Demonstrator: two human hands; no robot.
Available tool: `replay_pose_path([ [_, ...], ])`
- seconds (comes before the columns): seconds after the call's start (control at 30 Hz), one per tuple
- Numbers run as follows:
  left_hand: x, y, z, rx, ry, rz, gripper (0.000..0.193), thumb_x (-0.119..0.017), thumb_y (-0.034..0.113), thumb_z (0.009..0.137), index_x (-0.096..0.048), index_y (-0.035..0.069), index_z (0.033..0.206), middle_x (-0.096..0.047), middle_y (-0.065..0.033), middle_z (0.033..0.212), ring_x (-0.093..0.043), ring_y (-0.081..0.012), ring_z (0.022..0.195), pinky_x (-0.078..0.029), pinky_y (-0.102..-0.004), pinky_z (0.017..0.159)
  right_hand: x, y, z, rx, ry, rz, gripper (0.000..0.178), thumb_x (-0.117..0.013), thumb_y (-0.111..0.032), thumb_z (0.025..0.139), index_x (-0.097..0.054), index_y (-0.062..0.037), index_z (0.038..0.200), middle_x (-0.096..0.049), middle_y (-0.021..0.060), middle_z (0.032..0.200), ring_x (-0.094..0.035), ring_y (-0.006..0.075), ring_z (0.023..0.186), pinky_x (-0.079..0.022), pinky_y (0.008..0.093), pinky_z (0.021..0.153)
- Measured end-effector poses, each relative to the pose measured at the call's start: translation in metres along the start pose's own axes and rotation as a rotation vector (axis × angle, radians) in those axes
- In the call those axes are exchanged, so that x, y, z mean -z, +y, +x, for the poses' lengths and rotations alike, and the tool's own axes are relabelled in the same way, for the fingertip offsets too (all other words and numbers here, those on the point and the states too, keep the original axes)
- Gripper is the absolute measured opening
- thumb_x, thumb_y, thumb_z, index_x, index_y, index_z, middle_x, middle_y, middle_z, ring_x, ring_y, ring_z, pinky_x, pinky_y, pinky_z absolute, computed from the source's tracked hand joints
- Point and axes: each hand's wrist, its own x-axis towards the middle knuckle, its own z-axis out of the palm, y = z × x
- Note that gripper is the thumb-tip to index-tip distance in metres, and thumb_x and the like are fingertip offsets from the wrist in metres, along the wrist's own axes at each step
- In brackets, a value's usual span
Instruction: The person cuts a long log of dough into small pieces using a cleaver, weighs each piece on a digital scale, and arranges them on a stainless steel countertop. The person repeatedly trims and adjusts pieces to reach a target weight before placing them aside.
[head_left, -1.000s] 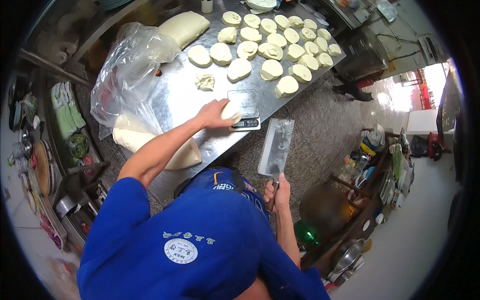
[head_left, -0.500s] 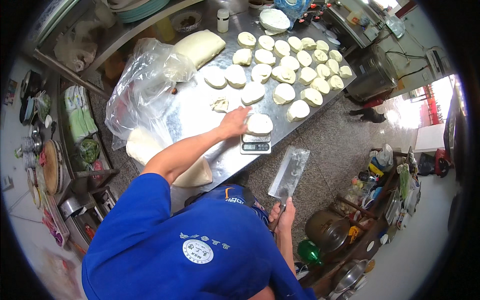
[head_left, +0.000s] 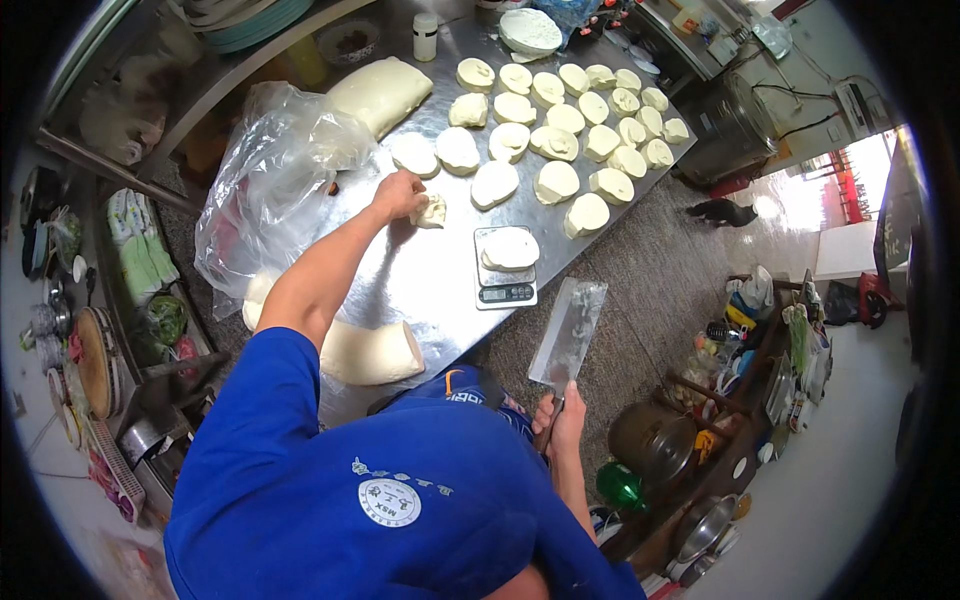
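Observation:
My left hand (head_left: 402, 194) reaches over the steel table, its fingers curled and pinching the edge of a small ragged dough scrap (head_left: 431, 212). In my right hand (head_left: 567, 418) is the handle of a cleaver, its broad flour-dusted blade (head_left: 568, 332) pointing up and away beside the table edge. A cut piece of dough (head_left: 510, 249) rests on a small digital kitchen scale (head_left: 507, 293) near the front edge. Several more cut dough pieces (head_left: 494, 186) lie in rows on the far right of the table. A thick dough roll (head_left: 372, 352) lies by my left arm, partly hidden.
A large dough slab (head_left: 382, 95) lies at the back, next to a crumpled clear plastic bag (head_left: 275, 175). A white-topped container (head_left: 425, 38) and a bowl of white flour-like powder (head_left: 530, 33) stand behind. A black animal (head_left: 722, 211) is on the floor at right.
My left hand has moved left from the dough piece on the scale to the small dough scrap. The right hand keeps hold of the cleaver, and the view has shifted slightly.

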Motion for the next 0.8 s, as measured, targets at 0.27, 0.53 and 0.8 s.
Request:
replay_pose_path([
  [0.27, 0.003, 0.008, -0.005, -0.026, 0.038, 0.064, 0.021, -0.068, 0.024, 0.088, -0.081, 0.009, 0.094, -0.077, -0.0164, 0.099, -0.072, -0.0358, 0.095, -0.057, -0.0450, 0.088, -0.003, -0.008, 0.002, 0.000, -0.021, -0.039, 0.045, -0.040, -0.043, 0.113, -0.051, -0.0039, 0.092, -0.049, 0.0045, 0.066, -0.047, 0.0145, 0.048, -0.043, 0.0315, 0.041],
  [0.53, 0.013, 0.011, 0.011, -0.271, -0.154, 0.329, 0.019, -0.063, 0.011, 0.085, -0.078, 0.003, 0.094, -0.075, -0.0210, 0.097, -0.072, -0.0396, 0.093, -0.057, -0.0477, 0.084, -0.009, -0.011, -0.004, 0.024, -0.038, -0.069, 0.052, -0.039, -0.043, 0.112, -0.051, -0.0043, 0.080, -0.047, 0.0041, 0.063, -0.047, 0.0147, 0.047, -0.044, 0.0317, 0.041],
  [0.8, -0.014, -0.002, 0.011, -0.016, 0.087, 0.180, 0.019, -0.063, 0.013, 0.090, -0.076, 0.004, 0.100, -0.075, -0.0196, 0.104, -0.071, -0.0385, 0.100, -0.056, -0.0480, 0.088, -0.009, -0.008, -0.007, -0.011, -0.006, -0.076, 0.048, -0.039, -0.042, 0.112, -0.050, -0.0049, 0.085, -0.048, 0.0047, 0.063, -0.047, 0.0155, 0.046, -0.043, 0.0318, 0.040],
])
